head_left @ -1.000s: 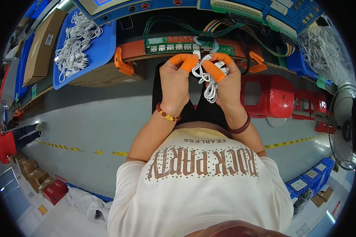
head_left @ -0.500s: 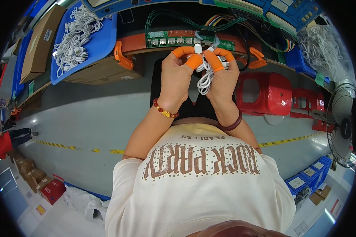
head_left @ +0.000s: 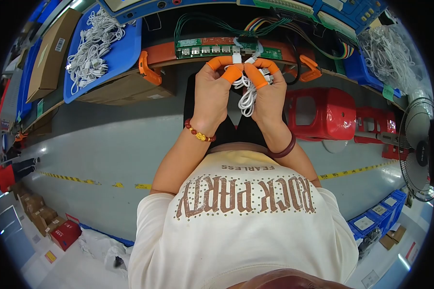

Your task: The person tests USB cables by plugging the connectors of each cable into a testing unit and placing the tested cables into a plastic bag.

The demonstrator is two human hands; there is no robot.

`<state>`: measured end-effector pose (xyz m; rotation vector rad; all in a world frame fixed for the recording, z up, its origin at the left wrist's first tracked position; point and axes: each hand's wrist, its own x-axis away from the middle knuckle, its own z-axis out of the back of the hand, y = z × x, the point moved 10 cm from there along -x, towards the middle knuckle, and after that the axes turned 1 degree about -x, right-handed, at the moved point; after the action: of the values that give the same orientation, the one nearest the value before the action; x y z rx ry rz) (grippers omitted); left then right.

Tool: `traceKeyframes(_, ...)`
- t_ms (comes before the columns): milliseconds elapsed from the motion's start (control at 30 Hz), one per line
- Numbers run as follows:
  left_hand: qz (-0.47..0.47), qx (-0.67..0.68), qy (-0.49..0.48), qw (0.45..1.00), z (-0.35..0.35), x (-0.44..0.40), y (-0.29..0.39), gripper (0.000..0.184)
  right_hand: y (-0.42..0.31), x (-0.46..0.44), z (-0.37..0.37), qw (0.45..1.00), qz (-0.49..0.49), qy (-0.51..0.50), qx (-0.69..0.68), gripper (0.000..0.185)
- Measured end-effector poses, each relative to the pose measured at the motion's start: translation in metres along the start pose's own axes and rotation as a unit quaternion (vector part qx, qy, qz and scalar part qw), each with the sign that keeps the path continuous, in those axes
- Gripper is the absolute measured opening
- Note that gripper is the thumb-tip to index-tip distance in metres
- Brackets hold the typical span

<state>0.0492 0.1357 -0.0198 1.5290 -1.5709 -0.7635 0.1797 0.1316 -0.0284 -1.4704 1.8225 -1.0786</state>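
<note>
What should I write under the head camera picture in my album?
Two hands with orange finger covers hold a white cable near a green board.

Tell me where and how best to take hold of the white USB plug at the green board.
Pinch the white USB plug by its white housing, probably best from the wearer's side, grip across its flanks. Its metal end points away, toward the green board, leaving the housing on the near side, where the left hand has it.

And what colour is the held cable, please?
The cable is white, clearest in the head view.
</note>
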Motion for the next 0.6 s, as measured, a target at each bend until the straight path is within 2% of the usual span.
traceKeyframes(133, -0.005, -0.009, -0.021, 1.000, 0.000, 0.000, 0.002, 0.022, 0.007, 0.002, -0.003, 0.999, -0.042, 0.003, -0.027, 0.012)
traceKeyframes(367, 0.001, -0.030, -0.030, 0.999, 0.003, -0.003, 0.004, 0.021, 0.006, 0.004, -0.005, 0.998, -0.056, 0.008, -0.005, 0.012)
traceKeyframes(433, -0.012, -0.053, -0.010, 0.998, 0.008, -0.004, 0.005, 0.019, -0.005, 0.002, -0.006, 1.000, 0.014, 0.001, 0.018, 0.011)
traceKeyframes(600, -0.046, -0.009, 0.003, 0.999, 0.008, -0.006, 0.005, 0.015, -0.015, 0.001, -0.005, 0.997, 0.061, 0.013, 0.035, 0.012)
